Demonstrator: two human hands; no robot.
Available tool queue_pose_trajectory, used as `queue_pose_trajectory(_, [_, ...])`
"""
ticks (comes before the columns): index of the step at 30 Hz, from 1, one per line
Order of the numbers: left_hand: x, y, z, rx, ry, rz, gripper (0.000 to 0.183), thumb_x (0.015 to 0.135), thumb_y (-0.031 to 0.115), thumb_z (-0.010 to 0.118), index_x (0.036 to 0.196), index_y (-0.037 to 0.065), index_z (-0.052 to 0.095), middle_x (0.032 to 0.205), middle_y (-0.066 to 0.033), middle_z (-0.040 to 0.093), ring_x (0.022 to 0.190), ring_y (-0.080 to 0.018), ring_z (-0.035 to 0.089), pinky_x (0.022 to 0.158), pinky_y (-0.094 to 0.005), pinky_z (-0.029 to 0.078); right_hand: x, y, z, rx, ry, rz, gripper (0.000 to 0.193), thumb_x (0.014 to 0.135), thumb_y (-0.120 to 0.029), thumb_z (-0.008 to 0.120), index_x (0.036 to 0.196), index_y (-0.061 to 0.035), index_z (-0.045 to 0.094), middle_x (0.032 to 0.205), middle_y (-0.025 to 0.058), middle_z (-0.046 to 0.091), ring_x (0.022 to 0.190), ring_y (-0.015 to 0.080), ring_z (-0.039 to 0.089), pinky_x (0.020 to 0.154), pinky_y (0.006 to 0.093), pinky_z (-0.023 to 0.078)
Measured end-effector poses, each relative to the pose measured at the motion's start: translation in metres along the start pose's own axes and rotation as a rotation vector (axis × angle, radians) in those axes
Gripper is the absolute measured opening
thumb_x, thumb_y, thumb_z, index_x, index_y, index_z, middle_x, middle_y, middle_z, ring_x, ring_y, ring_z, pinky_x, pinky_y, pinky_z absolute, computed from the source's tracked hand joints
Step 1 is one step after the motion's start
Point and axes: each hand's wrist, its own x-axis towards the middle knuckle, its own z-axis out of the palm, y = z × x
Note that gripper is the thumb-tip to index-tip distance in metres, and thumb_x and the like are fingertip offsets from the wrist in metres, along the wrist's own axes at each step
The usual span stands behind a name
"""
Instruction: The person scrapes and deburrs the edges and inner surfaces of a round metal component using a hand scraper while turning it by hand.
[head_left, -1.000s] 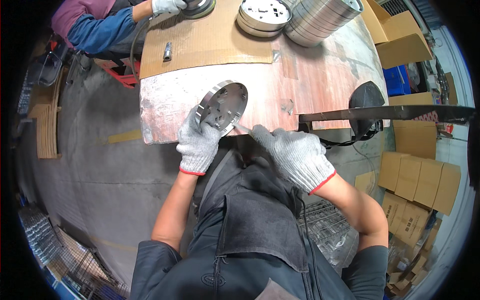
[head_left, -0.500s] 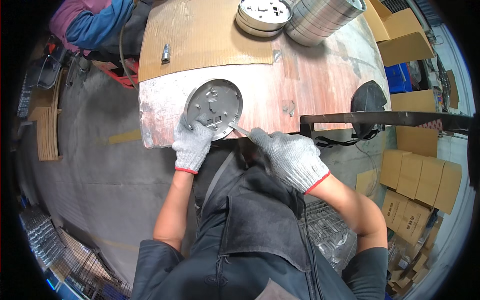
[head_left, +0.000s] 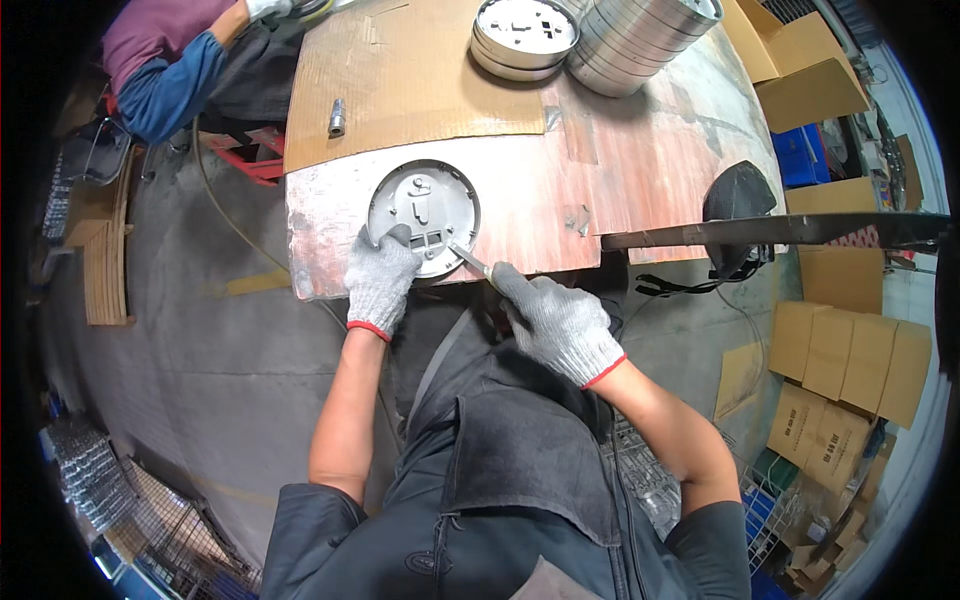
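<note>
A round grey metal housing with a raised rim, small posts and rectangular openings lies face up at the table's near edge. My left hand, in a grey knit glove with a red cuff, grips its near left rim, thumb over the inside. My right hand, gloved alike, is closed round the handle of a narrow flat-bladed hand tool. Its blade tip reaches inside the housing's near right rim, beside the rectangular openings. Whether it is a file or a scraper I cannot tell.
Stacked metal housings and a shorter stack stand at the back of the table. A metal cylinder rests on cardboard. A dark bar juts over the right side. Another person's sleeve is at far left.
The housing has tipped flatter onto the table. My right hand has shifted left, and the blade tip sits further inside the rim. The other person's arm has moved, bringing a gloved hand into view.
</note>
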Motion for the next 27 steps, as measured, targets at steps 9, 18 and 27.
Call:
queue_pose_trajectory(9, [-0.006, 0.015, -0.011, 0.089, -0.083, 0.072, 0.031, 0.087, 0.020, 0.062, 0.108, -0.002, 0.069, 0.100, -0.0261, 0.072, 0.098, -0.0416, 0.069, 0.084, -0.0447, 0.053, 0.001, 0.000, 0.002, 0.462, 0.072, 0.086, 0.042, 0.095, -0.033, 0.065, 0.131, -0.0135, 0.063, 0.096, 0.0192, 0.072, 0.086, 0.0379, 0.071, 0.077, 0.0469, 0.057])
queue_pose_trajectory(18, [0.017, 0.044, -0.038, -0.185, -0.496, 0.278, 0.040, 0.087, 0.005, 0.062, 0.125, -0.005, 0.064, 0.104, -0.0148, 0.074, 0.099, -0.0193, 0.070, 0.091, -0.0320, 0.055, -0.010, 0.025, -0.026, 0.026, 0.039, 0.040, 0.038, 0.094, -0.031, 0.065, 0.128, -0.0142, 0.059, 0.080, 0.0137, 0.070, 0.070, 0.0331, 0.070, 0.060, 0.0454, 0.056])
queue_pose_trajectory(27, [-0.010, 0.003, 0.042, -0.297, -0.127, 0.632, 0.062, 0.087, -0.006, 0.066, 0.145, 0.001, 0.045, 0.139, -0.0177, 0.058, 0.129, -0.0227, 0.058, 0.106, -0.0325, 0.049, -0.012, 0.027, -0.036, -0.041, 0.016, 0.051, 0.042, 0.094, -0.033, 0.066, 0.132, -0.0154, 0.062, 0.081, 0.0141, 0.069, 0.074, 0.0328, 0.070, 0.063, 0.0442, 0.056])
